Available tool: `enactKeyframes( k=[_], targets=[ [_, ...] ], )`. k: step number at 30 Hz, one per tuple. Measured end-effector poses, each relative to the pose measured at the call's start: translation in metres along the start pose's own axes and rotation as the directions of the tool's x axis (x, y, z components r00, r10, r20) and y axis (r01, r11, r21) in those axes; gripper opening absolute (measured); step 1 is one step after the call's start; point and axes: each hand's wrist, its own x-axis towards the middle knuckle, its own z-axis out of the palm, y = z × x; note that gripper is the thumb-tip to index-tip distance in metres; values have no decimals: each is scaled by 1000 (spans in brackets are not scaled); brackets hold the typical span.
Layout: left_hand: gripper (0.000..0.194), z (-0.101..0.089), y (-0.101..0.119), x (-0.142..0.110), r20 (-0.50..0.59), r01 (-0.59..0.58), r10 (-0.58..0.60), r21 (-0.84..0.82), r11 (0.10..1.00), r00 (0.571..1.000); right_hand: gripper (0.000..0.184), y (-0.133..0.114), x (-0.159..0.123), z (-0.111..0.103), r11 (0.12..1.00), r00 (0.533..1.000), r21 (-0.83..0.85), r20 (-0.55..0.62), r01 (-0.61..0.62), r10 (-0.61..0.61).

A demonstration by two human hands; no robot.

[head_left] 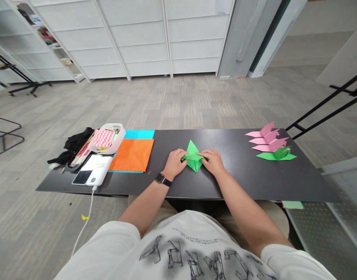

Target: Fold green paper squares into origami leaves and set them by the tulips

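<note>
A green folded origami paper (193, 156) lies on the dark table in front of me, one point facing away and one toward me. On its left side, my left hand (175, 163) pinches the edge with thumb and fingers. My right hand (213, 162) grips the opposite edge in the same way. A flap stretches sideways across the paper's middle between both hands. To the far right stand several pink paper cranes (267, 139) in a row, with a green paper crane (279, 154) nearest me.
Orange paper sheets (133, 155) lie over blue sheets (140, 134) to the left. Beyond them are a white plastic basket (119, 142), a phone (86, 171), a white power bank (99, 171) with a cable (89, 217), and black cloth (77, 140). The table (236, 175) has its near edge by my lap.
</note>
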Motion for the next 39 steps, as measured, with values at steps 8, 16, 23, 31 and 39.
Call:
enactKeyframes(
  k=[8,16,23,31,39],
  targets=[
    [25,0,3,-1,-18,107,-105,120,987,994,35,-10,0,-5,996,996,-20,18,90,-90],
    [17,1,3,0,-27,115,-112,140,983,993,32,-11,2,-3,997,997,-25,27,67,-66],
    [17,0,7,1,-13,168,-168,178,970,986,33,-14,2,-4,996,999,-76,36,38,-36],
    [24,-1,9,1,5,195,-199,161,967,980,32,-13,3,-1,995,999,-97,16,-28,30],
    [22,-2,8,2,-8,164,-164,82,983,986,34,-9,4,-1,998,999,-36,12,-44,45]
  ],
)
